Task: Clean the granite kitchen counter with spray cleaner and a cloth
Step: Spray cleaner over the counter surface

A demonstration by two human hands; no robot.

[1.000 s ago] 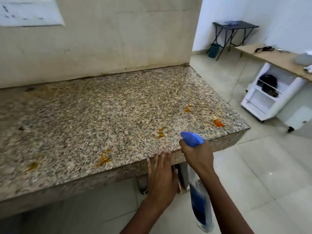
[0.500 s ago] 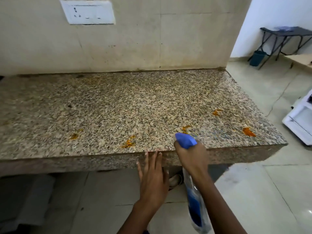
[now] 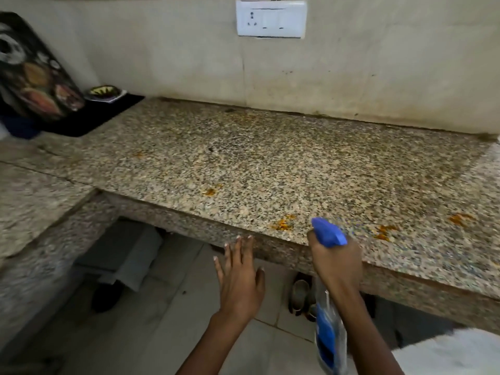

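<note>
My right hand [image 3: 335, 262] grips the spray bottle [image 3: 328, 328] at the counter [image 3: 270, 163] edge, orange stains [image 3: 284, 225] just beyond; my left hand [image 3: 240, 280] hovers alongside, fingers [image 3: 238, 247] straight, slightly spread.

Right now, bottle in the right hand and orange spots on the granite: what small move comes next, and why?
Probably squeeze the trigger. The right hand grips the spray bottle at the counter's front edge, nozzle pointing over the granite near the orange stains. The left hand is open and empty, no cloth is in view, so wetting the spots comes first.
</note>
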